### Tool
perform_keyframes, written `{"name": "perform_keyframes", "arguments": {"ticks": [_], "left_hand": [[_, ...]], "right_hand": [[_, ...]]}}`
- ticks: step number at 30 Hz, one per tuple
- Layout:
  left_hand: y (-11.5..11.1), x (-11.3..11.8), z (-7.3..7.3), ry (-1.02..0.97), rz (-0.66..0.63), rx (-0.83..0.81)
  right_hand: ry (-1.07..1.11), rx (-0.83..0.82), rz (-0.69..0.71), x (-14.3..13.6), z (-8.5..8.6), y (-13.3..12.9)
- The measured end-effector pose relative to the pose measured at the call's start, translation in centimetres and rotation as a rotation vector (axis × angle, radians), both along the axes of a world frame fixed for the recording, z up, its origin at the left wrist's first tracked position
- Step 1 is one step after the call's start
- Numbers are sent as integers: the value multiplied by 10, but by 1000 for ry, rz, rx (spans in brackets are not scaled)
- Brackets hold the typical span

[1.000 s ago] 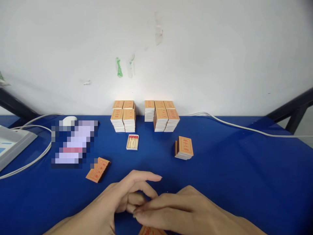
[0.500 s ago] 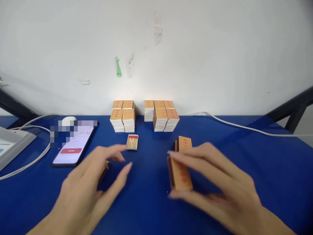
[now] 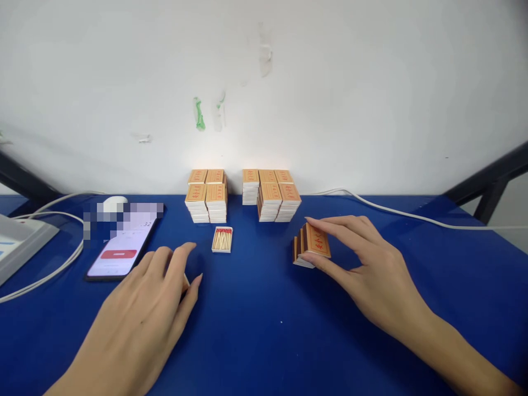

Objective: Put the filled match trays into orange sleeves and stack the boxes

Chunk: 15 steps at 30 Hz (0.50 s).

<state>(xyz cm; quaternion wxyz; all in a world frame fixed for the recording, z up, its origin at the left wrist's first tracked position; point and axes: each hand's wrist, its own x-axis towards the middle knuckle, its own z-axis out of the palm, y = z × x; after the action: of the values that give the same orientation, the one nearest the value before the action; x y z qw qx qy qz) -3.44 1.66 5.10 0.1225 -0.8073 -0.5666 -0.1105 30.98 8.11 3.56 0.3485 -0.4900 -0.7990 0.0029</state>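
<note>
My right hand [image 3: 371, 264] pinches an orange matchbox [image 3: 318, 241] between thumb and fingers, on top of a small pile of matchboxes [image 3: 304, 263] at the right. My left hand [image 3: 144, 308] curls palm down over the blue table [image 3: 247, 341], with a light edge of a box showing between thumb and forefinger; the rest is hidden. An open tray of red-tipped matches [image 3: 223, 240] lies between the hands. Behind it stand two blocks of stacked matchboxes, the left block [image 3: 206, 203] and the right block [image 3: 274, 201].
A phone [image 3: 119, 254] lies at the left with a white mouse [image 3: 115, 203] behind it. White cables [image 3: 396, 207] run along the back right and the left. A white device [image 3: 25, 242] sits at the far left. A white wall [image 3: 350, 99] closes off the back.
My right hand has moved the matchbox away from me onto the small pile. My left hand has drawn its fingers in and lowered over the box beneath it.
</note>
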Motion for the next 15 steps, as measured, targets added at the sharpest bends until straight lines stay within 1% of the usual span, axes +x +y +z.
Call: {"name": "perform_keyframes", "arguments": {"ticks": [4, 7, 12, 15], "left_hand": [[1, 4, -1, -99, -78, -18], [1, 6, -4, -126, -84, -26], [4, 6, -5, -156, -61, -14], [6, 7, -3, -194, -90, -26]], "right_hand": [[36, -116, -25, 0, -1, -2], [36, -172, -31, 0, -1, -3], [16, -212, -30, -2, 0, -3], [22, -195, -45, -2, 1, -5]]}}
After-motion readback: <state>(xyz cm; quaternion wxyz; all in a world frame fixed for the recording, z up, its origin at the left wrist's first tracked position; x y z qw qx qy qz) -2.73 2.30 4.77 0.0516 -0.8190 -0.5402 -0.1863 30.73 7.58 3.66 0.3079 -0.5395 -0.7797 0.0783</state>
